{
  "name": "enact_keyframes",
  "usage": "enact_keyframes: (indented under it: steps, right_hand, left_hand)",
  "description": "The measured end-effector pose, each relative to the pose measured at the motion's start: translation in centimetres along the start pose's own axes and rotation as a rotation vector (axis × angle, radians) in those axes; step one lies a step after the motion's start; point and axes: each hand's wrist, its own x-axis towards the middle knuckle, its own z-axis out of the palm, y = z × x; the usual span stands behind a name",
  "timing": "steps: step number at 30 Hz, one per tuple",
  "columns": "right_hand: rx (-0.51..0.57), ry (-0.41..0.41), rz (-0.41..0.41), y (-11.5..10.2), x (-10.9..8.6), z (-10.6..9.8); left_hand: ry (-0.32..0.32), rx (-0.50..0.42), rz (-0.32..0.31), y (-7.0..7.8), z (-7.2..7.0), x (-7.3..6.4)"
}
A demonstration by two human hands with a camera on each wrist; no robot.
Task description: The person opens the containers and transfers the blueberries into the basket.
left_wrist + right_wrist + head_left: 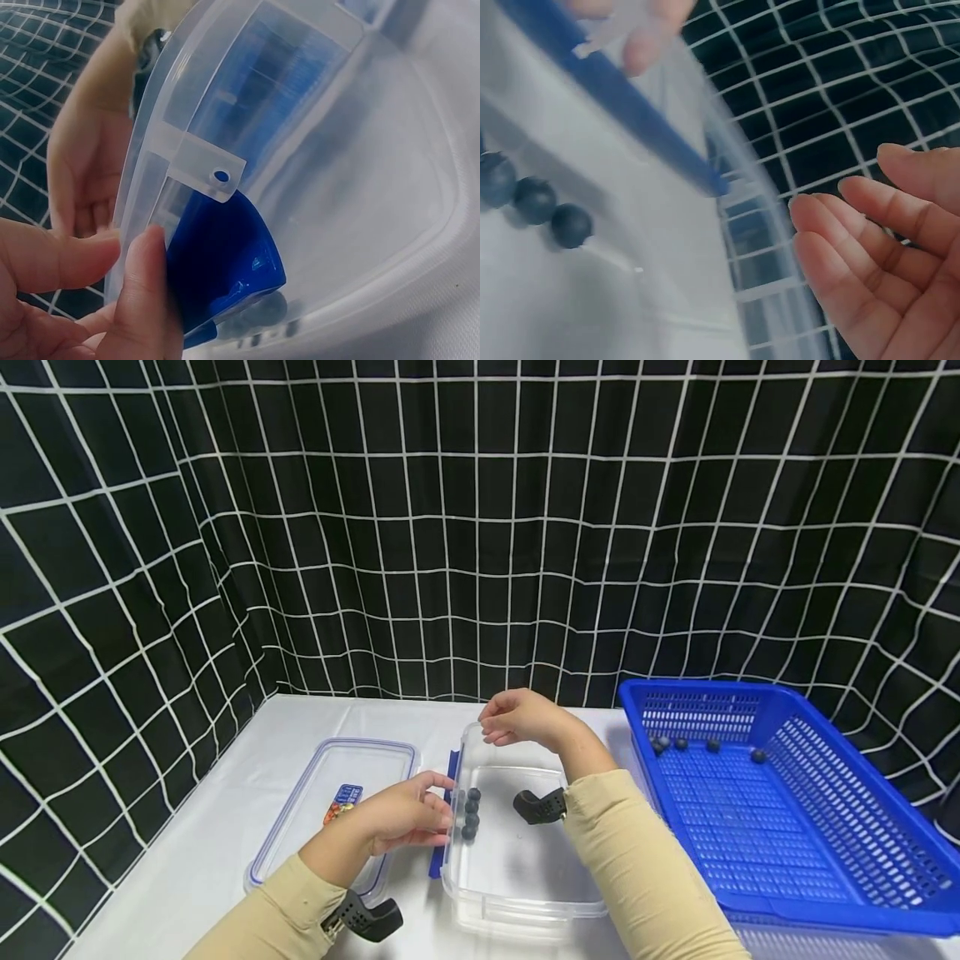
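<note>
We're pinching the clear plastic container (525,907) at its left rim with our left hand (405,814); four blueberries (472,819) are lining that wall inside, just right of those fingers, while our loosely curled, empty right hand (527,718) is hovering farther off.

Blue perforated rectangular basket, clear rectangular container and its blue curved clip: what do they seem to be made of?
Blue perforated rectangular basket: likely moulded plastic, slightly glossy, given its even colour and regular holes.
Clear rectangular container: probably rigid plastic, smooth and see-through, with a moulded tab on its edge.
Blue curved clip: seemingly hard, glossy plastic, judging by bright highlights; the exact type can't be told.
</note>
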Motion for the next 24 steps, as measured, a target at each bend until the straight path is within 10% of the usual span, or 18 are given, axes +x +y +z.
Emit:
enact_keyframes:
  steps: [24]
  right_hand:
    - [-0.206,-0.142,0.185,3.9,1.4,3.1]
  left_hand:
    - [-0.018,-0.019,0.005,-0.1,0.0,0.1]
